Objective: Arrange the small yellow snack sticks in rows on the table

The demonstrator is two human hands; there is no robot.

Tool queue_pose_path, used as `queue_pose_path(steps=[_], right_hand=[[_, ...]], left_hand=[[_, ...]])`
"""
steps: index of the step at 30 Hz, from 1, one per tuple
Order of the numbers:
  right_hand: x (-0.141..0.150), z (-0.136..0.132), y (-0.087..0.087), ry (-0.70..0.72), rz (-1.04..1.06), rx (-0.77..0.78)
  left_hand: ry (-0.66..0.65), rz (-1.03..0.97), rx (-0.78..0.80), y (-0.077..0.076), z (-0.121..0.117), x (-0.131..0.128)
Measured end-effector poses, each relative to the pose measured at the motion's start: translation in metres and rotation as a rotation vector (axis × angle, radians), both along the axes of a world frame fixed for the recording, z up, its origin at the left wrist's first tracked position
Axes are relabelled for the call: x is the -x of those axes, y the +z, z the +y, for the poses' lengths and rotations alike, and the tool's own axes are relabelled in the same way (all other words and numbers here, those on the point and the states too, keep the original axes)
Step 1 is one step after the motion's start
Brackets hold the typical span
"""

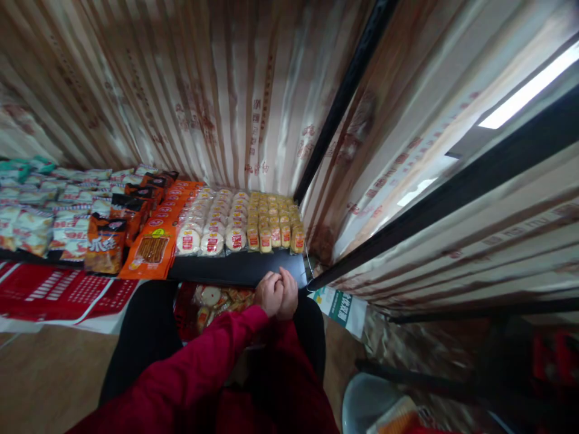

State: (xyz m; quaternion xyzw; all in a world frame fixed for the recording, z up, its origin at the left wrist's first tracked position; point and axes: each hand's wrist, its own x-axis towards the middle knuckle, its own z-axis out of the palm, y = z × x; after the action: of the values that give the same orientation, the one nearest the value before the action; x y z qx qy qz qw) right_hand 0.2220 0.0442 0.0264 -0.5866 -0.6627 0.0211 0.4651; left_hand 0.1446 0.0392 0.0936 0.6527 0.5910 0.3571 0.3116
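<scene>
Red sleeves [199, 349]; left hand [268, 295], right hand [289, 295] clasp each other, fingers curled closed, at black shelf [217, 270] bearing small wrapped cakes [275, 234].

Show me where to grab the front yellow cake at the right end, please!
I'd pinch the yellow cake across its narrow width, coming from your side: it looks longer than wide, more cakes sit behind it, and bare black shelf lies in front.
</scene>
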Motion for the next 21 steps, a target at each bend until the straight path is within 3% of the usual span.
queue_pose_path(steps=[5, 9, 16, 21], right_hand=[[0.022, -0.037, -0.008, 0.051, -0.011, -0.021], [0.041, -0.057, -0.027, 0.156, -0.002, 0.068], [0.064, -0.058, -0.076, 0.262, -0.102, 0.451], [0.075, -0.060, -0.079, 0.233, -0.141, 0.650]], left_hand=[[-0.021, 0.067, 0.026, -0.012, -0.035, 0.025], [0.016, 0.111, 0.149, -0.037, -0.053, 0.046], [0.077, 0.210, 0.529, -0.096, -0.051, 0.073], [0.079, 0.225, 0.692, -0.118, -0.046, 0.087]])
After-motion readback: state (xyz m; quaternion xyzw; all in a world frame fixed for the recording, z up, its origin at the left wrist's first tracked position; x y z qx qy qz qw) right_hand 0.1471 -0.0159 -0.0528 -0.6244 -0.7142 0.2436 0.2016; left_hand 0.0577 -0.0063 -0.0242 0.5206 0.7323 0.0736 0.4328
